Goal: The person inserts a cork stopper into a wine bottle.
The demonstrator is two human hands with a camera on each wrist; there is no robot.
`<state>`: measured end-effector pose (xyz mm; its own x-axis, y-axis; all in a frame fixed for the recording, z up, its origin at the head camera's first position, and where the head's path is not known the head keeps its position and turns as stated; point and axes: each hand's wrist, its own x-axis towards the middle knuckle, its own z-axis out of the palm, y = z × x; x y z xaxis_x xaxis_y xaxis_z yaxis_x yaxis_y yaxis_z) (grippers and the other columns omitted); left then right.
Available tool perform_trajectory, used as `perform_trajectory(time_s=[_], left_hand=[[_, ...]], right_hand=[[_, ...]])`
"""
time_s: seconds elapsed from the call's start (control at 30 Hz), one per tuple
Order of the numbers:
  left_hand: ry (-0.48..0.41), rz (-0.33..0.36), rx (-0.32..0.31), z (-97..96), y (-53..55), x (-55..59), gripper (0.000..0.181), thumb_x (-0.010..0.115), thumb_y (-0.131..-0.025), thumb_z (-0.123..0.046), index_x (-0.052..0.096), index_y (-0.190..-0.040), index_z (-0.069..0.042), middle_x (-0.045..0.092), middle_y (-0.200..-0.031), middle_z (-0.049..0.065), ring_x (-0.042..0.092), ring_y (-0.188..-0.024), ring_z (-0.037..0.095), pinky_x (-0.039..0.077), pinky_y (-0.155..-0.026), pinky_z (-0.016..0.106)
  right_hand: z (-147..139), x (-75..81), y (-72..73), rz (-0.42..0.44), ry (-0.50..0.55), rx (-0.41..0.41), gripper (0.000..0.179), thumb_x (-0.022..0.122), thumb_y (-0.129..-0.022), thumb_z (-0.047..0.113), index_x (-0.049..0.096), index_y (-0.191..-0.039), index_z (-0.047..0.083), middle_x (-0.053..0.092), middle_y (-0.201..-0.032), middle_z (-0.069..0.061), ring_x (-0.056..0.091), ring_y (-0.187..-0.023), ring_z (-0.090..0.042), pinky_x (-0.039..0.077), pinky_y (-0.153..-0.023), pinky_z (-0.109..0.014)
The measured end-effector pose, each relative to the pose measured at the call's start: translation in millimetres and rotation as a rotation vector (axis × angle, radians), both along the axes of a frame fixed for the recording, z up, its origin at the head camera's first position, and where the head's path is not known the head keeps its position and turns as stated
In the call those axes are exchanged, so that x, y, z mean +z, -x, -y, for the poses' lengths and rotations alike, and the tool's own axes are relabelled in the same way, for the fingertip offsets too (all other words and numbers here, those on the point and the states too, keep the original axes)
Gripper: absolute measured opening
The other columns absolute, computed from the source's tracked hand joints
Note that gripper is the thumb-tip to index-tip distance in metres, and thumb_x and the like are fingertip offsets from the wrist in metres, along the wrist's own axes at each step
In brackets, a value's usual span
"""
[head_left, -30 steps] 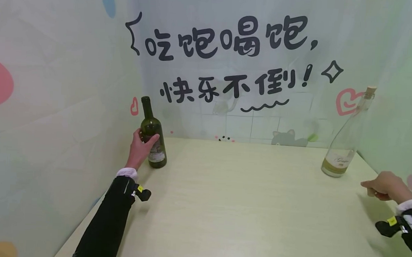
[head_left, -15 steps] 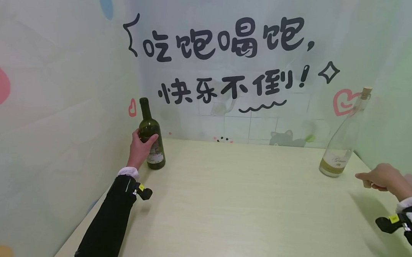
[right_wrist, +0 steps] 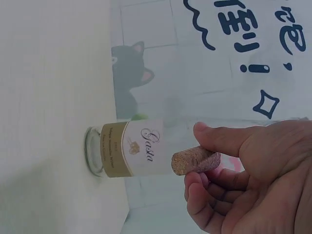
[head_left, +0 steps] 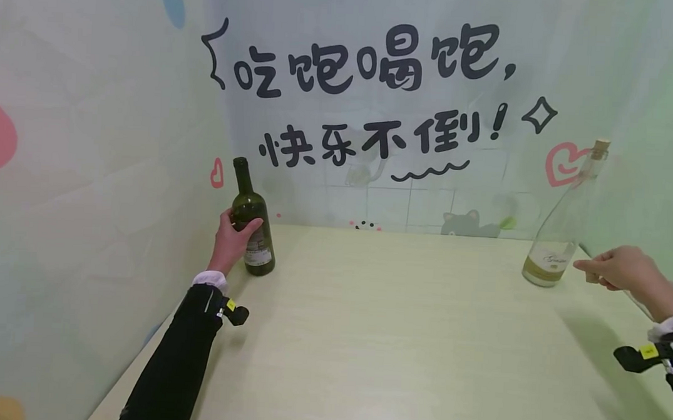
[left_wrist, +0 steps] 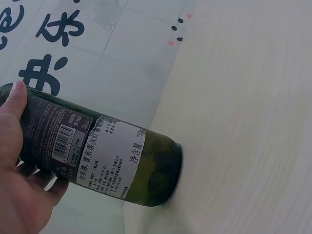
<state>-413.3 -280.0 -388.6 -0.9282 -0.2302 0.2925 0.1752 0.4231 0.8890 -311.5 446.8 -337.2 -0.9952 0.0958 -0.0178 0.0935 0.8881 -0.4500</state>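
A green glass wine bottle point(head_left: 248, 203) stands upright at the table's far left. My left hand point(head_left: 230, 246) grips it round the body, thumb across the front and fingers behind. White and dark paper labels point(left_wrist: 111, 158) show below and beside the thumb in the left wrist view. At the far right stands a clear glass bottle point(head_left: 553, 244) with a gold-banded label and a cork stopper point(head_left: 601, 146) in its neck. My right hand point(head_left: 627, 273) is just right of that bottle's base. It pinches a loose cork point(right_wrist: 194, 161) between thumb and fingers, plain in the right wrist view.
The pale wooden table point(head_left: 399, 325) runs back to a printed cloth wall point(head_left: 337, 204) with large black lettering. Similar cloth walls close in at the left point(head_left: 88, 224) and right point(head_left: 652, 205). Small black cameras sit on both wrists.
My right hand has moved forward and slightly left, closer to the clear bottle. The left hand keeps its grip on the green bottle, which stands where it was.
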Motion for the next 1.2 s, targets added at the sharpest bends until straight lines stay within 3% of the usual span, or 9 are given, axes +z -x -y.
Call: perform_trajectory(time_s=[0.17,0.5,0.7,0.9,1.2], left_hand=[[0.024,0.013,-0.014,-4.7,-1.5,1.0,0.108,0.063,-0.077,-0.065,0.01,-0.155,-0.011,0.03,-0.151,0.018,0.035,-0.135,0.036,0.027,-0.107,0.052],[0.055,0.013,-0.061,-14.6,-3.3,1.6,0.107,0.062,-0.078,-0.065,0.013,-0.154,-0.008,0.033,-0.148,0.02,0.037,-0.133,0.036,0.029,-0.106,0.052],[0.062,0.019,-0.082,-20.0,-5.1,2.0,0.107,0.062,-0.077,-0.066,0.015,-0.153,-0.008,0.034,-0.148,0.019,0.037,-0.133,0.036,0.029,-0.106,0.053],[0.026,0.009,-0.146,-28.0,-9.1,1.6,0.102,0.065,-0.078,-0.061,0.018,-0.152,-0.008,0.035,-0.146,0.018,0.038,-0.133,0.035,0.03,-0.106,0.052],[0.0,0.009,-0.243,-45.8,-15.0,-0.5,0.099,0.067,-0.078,-0.059,0.022,-0.151,-0.01,0.039,-0.144,0.014,0.041,-0.131,0.032,0.032,-0.105,0.05]], right_hand=[[22.3,15.2,-5.8,-0.075,0.005,0.019,0.059,0.059,-0.084,0.062,0.061,-0.074,0.003,0.051,-0.064,-0.002,0.049,-0.064,-0.019,0.036,-0.055,-0.033],[58.2,43.4,-10.2,-0.158,0.063,0.077,0.073,0.064,-0.08,0.061,0.057,-0.104,-0.008,0.058,-0.083,-0.01,0.055,-0.075,-0.026,0.045,-0.057,-0.034],[78.0,50.8,-12.8,-0.223,0.072,0.112,0.07,0.064,-0.081,0.059,0.059,-0.104,-0.006,0.059,-0.085,-0.011,0.053,-0.077,-0.027,0.045,-0.057,-0.033],[95.4,56.1,-13.0,-0.259,0.05,0.123,0.067,0.062,-0.081,0.061,0.063,-0.102,-0.003,0.062,-0.087,-0.011,0.048,-0.076,-0.025,0.039,-0.055,-0.032],[113.5,62.1,-13.3,-0.286,0.066,0.157,0.064,0.063,-0.083,0.058,0.065,-0.101,-0.004,0.063,-0.087,-0.011,0.052,-0.081,-0.028,0.042,-0.058,-0.033]])
